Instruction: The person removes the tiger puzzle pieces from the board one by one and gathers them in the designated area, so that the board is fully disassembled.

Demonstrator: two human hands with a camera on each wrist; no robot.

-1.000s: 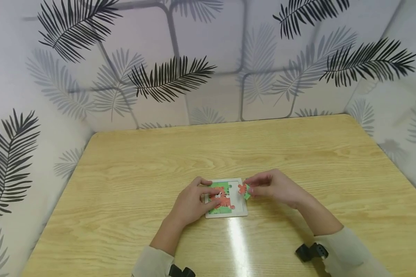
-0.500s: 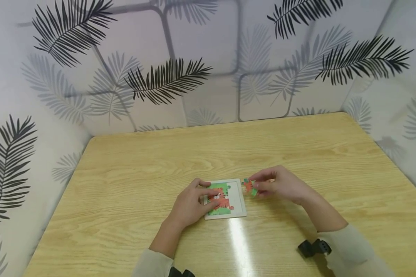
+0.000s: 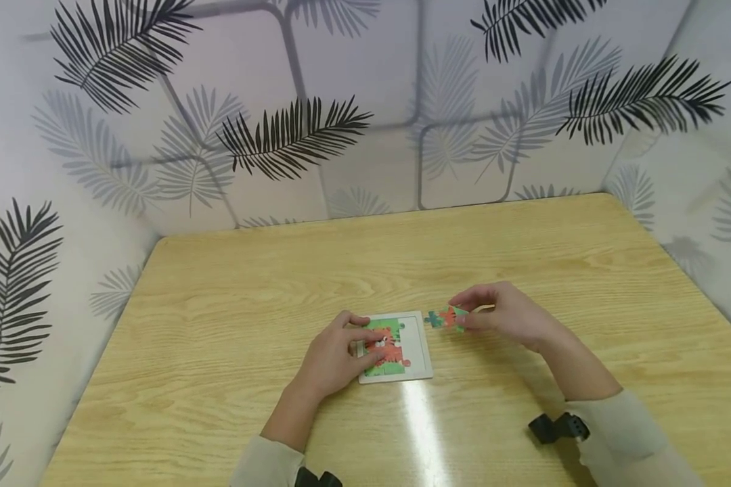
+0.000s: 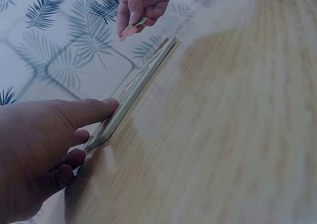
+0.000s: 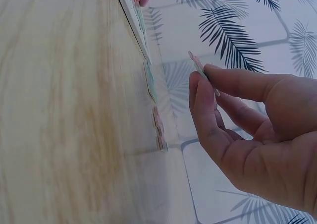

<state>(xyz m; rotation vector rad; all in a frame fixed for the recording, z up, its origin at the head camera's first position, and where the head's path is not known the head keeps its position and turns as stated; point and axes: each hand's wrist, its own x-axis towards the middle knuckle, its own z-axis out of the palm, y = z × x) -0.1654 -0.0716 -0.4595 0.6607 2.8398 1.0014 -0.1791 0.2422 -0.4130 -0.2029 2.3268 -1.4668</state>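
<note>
My left hand (image 3: 338, 352) rests on a shallow white-framed jigsaw puzzle (image 3: 423, 365), thumb and a finger pressing on its pieces. A red-orange tiger on green fills the puzzle's left side; its right side shows bare white backing. In the left wrist view the thumb (image 4: 96, 110) lies straight across the puzzle, other fingers bent at its near edge. To the right, my right hand (image 3: 493, 314) pinches a small red and green puzzle piece (image 5: 197, 63) between thumb and fingertips, raised above the table. Partly covered in the head view, the piece overlaps loose pieces below it.
Loose pieces lie just off the frame's right side: a teal-green one (image 5: 150, 83) and a reddish one (image 5: 158, 125). Wooden tabletop (image 3: 250, 284) surrounds the puzzle. Leaf-patterned cloth (image 3: 365, 162) hangs behind. Black wrist devices (image 3: 559, 427) sit at the sleeves.
The right hand has drawn the pinched piece from over the frame's right edge outward to the right and slightly back, uncovering a teal piece beside the frame. The left hand has stayed put.
</note>
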